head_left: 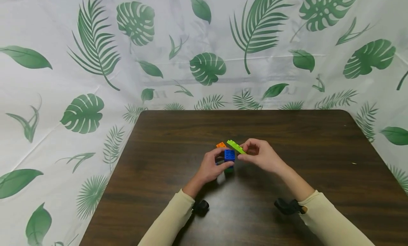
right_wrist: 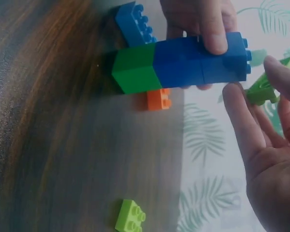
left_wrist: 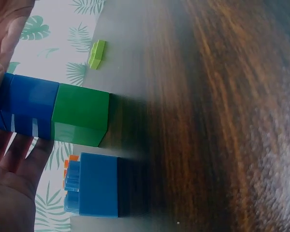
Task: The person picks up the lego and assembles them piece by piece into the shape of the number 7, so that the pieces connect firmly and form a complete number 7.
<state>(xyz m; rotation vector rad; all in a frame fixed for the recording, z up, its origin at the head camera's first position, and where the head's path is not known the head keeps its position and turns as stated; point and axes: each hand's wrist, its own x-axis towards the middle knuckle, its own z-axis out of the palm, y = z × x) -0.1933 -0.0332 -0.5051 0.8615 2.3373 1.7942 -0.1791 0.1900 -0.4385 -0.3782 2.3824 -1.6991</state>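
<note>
My left hand [head_left: 213, 165] grips an upright stack of building bricks, two blue bricks [head_left: 229, 155] above a green brick [left_wrist: 81, 113]. Its thumb lies along the near side of the upper blue brick. To the right, my right hand [head_left: 262, 154] pinches a long lime-green brick [head_left: 235, 146], tilted, between thumb and fingers. One end of that brick reaches close to the top of the stack. In the right wrist view, the studs of the upper blue brick face the right hand's fingertips [right_wrist: 230, 92].
A lighter blue brick [left_wrist: 99, 186] stands on the dark wood table [head_left: 178, 132] beside the stack, with an orange brick [head_left: 221, 145] beyond it. Another, small lime-green brick [right_wrist: 129, 216] lies on the table on the right hand's side. A leaf-printed white curtain [head_left: 207, 33] hangs behind.
</note>
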